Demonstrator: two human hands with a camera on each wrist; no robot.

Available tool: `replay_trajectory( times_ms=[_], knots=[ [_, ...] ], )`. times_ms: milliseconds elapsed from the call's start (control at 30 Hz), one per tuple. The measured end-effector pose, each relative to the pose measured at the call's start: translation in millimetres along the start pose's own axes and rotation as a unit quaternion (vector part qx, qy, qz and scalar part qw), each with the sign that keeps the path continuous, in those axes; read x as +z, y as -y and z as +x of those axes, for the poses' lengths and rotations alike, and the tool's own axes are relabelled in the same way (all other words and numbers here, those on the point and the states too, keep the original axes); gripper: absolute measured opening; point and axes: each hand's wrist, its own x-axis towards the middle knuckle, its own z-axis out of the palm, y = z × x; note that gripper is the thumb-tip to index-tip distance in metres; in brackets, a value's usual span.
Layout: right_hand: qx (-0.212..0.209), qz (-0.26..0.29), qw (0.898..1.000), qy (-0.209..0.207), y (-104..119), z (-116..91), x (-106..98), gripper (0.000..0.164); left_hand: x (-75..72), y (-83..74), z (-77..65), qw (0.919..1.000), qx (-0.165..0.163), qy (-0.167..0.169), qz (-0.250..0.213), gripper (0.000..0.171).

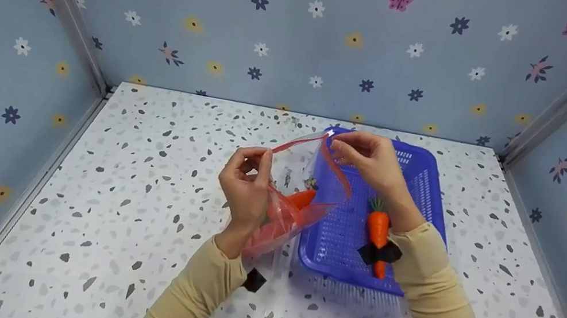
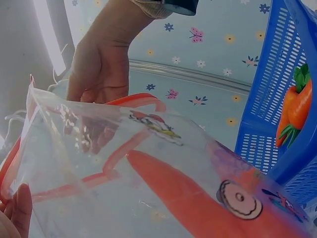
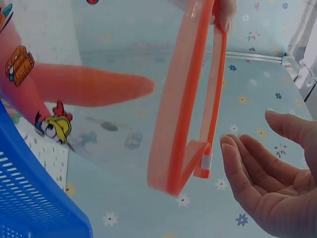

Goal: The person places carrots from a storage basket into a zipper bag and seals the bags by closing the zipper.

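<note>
My left hand pinches the rim of a clear zip bag with a red zip strip and printed cartoon pictures. The bag's mouth gapes, and orange carrots lie inside it. A white slider sits at one end of the strip. Beside that slider is my right hand, its thumb and fingers apart with nothing between them. Under my right forearm, a carrot with a green top lies in the blue basket; the left wrist view shows two carrots there.
The basket stands on a white speckled table, right of the bag. Flower-patterned panels close off the back and both sides. A black wrist camera is worn on my left wrist.
</note>
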Motion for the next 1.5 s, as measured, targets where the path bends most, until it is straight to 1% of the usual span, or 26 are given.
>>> replay_trajectory(
  times_ms=[67,167,300,367,467,600,700,833,900,1067,1200,1233,1267,1333,1400,1433,1467,1500],
  knots=[
    [0.011,-0.003,1.0,-0.011,-4.8,4.2,-6.6,0.031,0.1,0.5,0.2,1.0,0.002,0.0,0.002,0.009],
    [0.04,-0.008,0.999,-0.035,-14.6,10.6,-16.0,0.033,0.2,1.4,0.3,1.0,0.006,0.002,-0.001,0.01],
    [0.087,-0.006,0.994,-0.073,-31.0,17.8,-26.5,0.037,0.0,1.5,0.3,0.9999,0.003,0.006,-0.009,0.007],
    [0.101,-0.002,0.991,-0.09,-40.1,20.6,-30.6,0.037,-0.2,-0.1,0.6,0.9999,0.0,0.009,-0.009,0.005],
    [0.125,-0.01,0.986,-0.11,-54.4,23.7,-36.4,0.037,0.4,-9.5,1.0,0.9999,-0.003,0.012,-0.005,0.006],
    [0.161,-0.033,0.978,-0.127,-72.7,26.5,-44.3,0.038,1.8,-22.2,1.4,0.9999,-0.005,0.014,0.0,0.007],
    [0.183,-0.032,0.972,-0.141,-85.1,27.4,-49.9,0.039,2.1,-23.5,1.7,0.9999,0.004,0.014,0.002,0.004],
    [0.22,-0.014,0.961,-0.166,-100.2,25.8,-57.0,0.039,2.0,-21.2,1.9,0.9998,0.013,0.011,0.0,0.004],
    [0.24,-0.009,0.955,-0.176,-107.1,24.3,-60.3,0.04,1.3,-15.1,1.3,0.9999,0.014,0.01,-0.001,0.004],
    [0.295,-0.031,0.938,-0.181,-122.7,17.8,-69.6,0.045,-0.6,2.0,-1.3,0.9999,0.014,0.005,0.002,0.007],
    [0.339,-0.058,0.923,-0.171,-138.1,13.1,-76.3,0.054,-1.5,2.0,-1.1,0.9999,0.005,0.004,0.008,0.007],
    [0.34,-0.065,0.923,-0.167,-148.1,13.7,-80.0,0.056,-1.6,1.0,-0.7,1.0,0.003,0.005,0.008,0.006],
    [0.339,-0.059,0.925,-0.161,-157.9,13.8,-84.0,0.055,-1.4,-2.0,-0.4,1.0,-0.001,0.004,0.007,0.005],
    [0.33,-0.065,0.927,-0.166,-200.4,20.5,-98.5,0.053,-0.8,-8.3,0.3,1.0,-0.004,0.005,0.004,0.005],
    [0.325,-0.071,0.93,-0.155,-241.0,26.0,-112.7,0.056,-0.5,-14.4,0.9,1.0,-0.005,0.005,0.001,0.005],
    [0.316,-0.054,0.935,-0.152,-262.5,28.7,-120.5,0.054,-0.3,-17.3,1.2,1.0,-0.006,0.006,0.001,0.005],
    [0.319,-0.044,0.935,-0.15,-275.1,29.6,-124.1,0.056,-0.2,-19.7,1.3,1.0,-0.007,0.006,0.001,0.005],
    [0.327,-0.049,0.931,-0.152,-285.0,30.7,-126.0,0.063,-0.3,-20.4,1.3,1.0,-0.008,0.006,0.0,0.005]
  ],
)
